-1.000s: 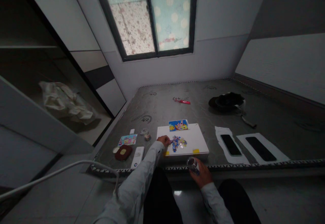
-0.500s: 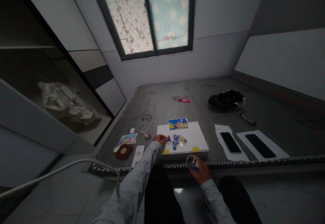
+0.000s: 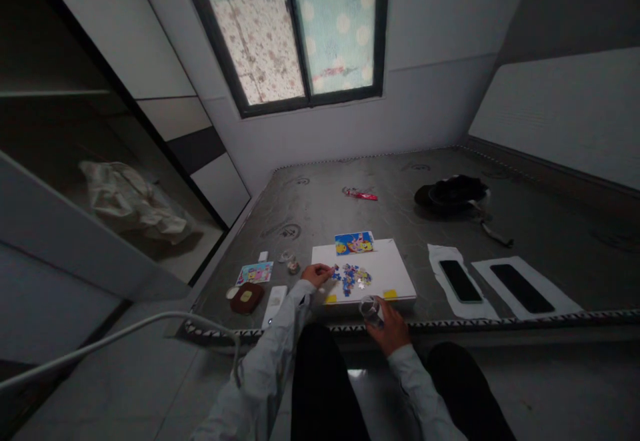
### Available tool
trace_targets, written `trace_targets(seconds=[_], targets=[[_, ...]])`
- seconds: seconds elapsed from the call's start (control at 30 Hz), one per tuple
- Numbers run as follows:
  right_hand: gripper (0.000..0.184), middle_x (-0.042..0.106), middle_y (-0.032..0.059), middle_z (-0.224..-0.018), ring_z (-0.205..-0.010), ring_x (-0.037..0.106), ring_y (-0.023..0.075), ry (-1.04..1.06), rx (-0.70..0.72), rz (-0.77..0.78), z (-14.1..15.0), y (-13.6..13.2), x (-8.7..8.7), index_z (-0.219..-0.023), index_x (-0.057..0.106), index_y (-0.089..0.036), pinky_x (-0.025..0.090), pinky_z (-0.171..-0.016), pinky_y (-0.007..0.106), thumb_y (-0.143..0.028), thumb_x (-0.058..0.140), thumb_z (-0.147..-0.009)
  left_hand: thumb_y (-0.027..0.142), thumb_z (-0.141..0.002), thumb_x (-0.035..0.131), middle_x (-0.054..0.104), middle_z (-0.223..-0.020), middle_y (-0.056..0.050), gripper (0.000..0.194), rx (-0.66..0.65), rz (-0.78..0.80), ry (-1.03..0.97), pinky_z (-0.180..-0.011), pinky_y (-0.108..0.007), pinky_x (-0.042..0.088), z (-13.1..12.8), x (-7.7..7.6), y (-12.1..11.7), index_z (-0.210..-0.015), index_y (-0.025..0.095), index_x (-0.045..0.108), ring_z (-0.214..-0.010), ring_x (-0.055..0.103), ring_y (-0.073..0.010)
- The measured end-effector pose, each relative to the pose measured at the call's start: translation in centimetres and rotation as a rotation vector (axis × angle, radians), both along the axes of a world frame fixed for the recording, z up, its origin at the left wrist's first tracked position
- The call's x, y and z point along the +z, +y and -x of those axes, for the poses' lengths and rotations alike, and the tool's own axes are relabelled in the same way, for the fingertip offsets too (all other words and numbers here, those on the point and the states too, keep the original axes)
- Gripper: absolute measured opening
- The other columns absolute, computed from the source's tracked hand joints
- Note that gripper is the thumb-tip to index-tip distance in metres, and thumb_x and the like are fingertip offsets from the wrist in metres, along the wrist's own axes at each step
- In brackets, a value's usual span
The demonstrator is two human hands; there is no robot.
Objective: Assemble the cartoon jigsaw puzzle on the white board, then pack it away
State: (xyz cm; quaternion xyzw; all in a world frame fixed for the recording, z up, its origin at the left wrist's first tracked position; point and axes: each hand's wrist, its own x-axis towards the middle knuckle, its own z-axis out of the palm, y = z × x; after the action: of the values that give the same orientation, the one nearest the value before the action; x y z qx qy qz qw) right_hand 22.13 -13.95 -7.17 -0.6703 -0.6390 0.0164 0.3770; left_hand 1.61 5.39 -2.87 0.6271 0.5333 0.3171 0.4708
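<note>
A scatter of small blue, yellow and white jigsaw puzzle pieces (image 3: 349,280) lies on a flat white box (image 3: 395,264). At the pile's left edge, my left hand (image 3: 317,275) has its fingertips pinched together at a blue puzzle piece (image 3: 336,270). A small clear jar (image 3: 370,307) is gripped in my right hand (image 3: 391,329), tilted, just off the box's front edge. What the jar contains is too dim to make out. Toward the back of the box lies a colourful cartoon picture card (image 3: 355,243).
Left of the box are a small jar (image 3: 293,267), a second picture card (image 3: 255,272), a brown pouch (image 3: 247,298) and a white device (image 3: 275,302). To the right, two phones (image 3: 461,281) lie on white sheets. Farther back are a cap (image 3: 453,194) and a red packet (image 3: 363,194).
My right hand has brought the jar slightly left and up, nearer the box's front edge. My left hand stays by the pile's left side. The view has shifted slightly.
</note>
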Motion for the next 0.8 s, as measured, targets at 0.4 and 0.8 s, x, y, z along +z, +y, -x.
trace_targets(seconds=[0.4, 0.8], targets=[[0.049, 0.066, 0.0100, -0.109, -0.099, 0.062, 0.0248, -0.039, 0.024, -0.035, 1.3, 2.7, 3.4, -0.127, 0.048, -0.018, 0.048, -0.086, 0.039, -0.030, 0.060, -0.080, 0.036, -0.078, 0.067, 0.071, -0.071, -0.002, 0.021, -0.514, -0.350, 0.364, -0.066, -0.022, 0.045, -2.8, 8.7, -6.3, -0.086, 0.018, 0.074, -0.065, 0.061, -0.0119], [0.052, 0.065, 0.0101, -0.114, -0.101, 0.062, 0.0260, 0.019, 0.003, -0.056, 1.4, 2.6, 3.4, -0.128, 0.047, -0.019, 0.049, -0.087, 0.039, -0.033, 0.061, -0.079, 0.031, -0.079, 0.071, 0.077, -0.088, -0.003, 0.017, -0.524, -0.446, 0.521, -0.081, -0.029, 0.047, -4.9, 8.9, -7.6, -0.095, 0.029, 0.078, -0.085, 0.068, -0.0204]])
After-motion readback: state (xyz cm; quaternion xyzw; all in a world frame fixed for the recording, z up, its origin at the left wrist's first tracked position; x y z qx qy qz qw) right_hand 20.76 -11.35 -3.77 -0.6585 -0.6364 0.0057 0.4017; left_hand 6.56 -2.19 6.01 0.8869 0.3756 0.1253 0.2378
